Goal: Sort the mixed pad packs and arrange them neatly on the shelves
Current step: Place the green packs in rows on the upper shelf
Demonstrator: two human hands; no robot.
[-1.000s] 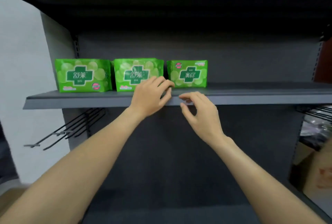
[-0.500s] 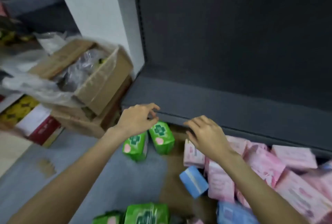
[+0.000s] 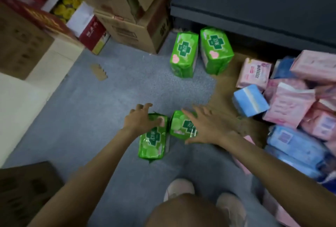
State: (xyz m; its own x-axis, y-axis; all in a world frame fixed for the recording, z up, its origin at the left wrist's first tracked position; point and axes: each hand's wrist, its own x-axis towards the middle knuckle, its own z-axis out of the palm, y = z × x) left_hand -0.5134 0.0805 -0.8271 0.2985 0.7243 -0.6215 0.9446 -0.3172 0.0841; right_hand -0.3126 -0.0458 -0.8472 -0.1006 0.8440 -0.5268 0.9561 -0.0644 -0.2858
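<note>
While the two nearest green packs (image 3: 152,139) lie side by side on the grey floor (image 3: 87,117) at lower centre of the frame, the person bends over them with both arms stretched down. Left hand (image 3: 141,119) rests on the top end of the left-hand pack, fingers spread and only loosely bent, the grip not yet closed round it. Right hand (image 3: 205,126) hovers flat over the right-hand pack (image 3: 181,125), fingers straight and apart, holding nothing.

Two more green packs (image 3: 201,52) lie further up the frame, just beside the dark bottom shelf (image 3: 254,8) at upper right. Pink packs (image 3: 291,99) and blue packs (image 3: 249,99) lie heaped along the right edge. Cardboard boxes (image 3: 131,17) are stacked at upper left, and the person's pale shoes (image 3: 178,188) show at the bottom.

My guess is both green packs are about to be picked up at once. Their wrapping looks glossy, so a one-handed grip at the end could slip and drop a pack. Reaching right, the arm passes near the heap and might knock pink or blue packs among the green ones.
</note>
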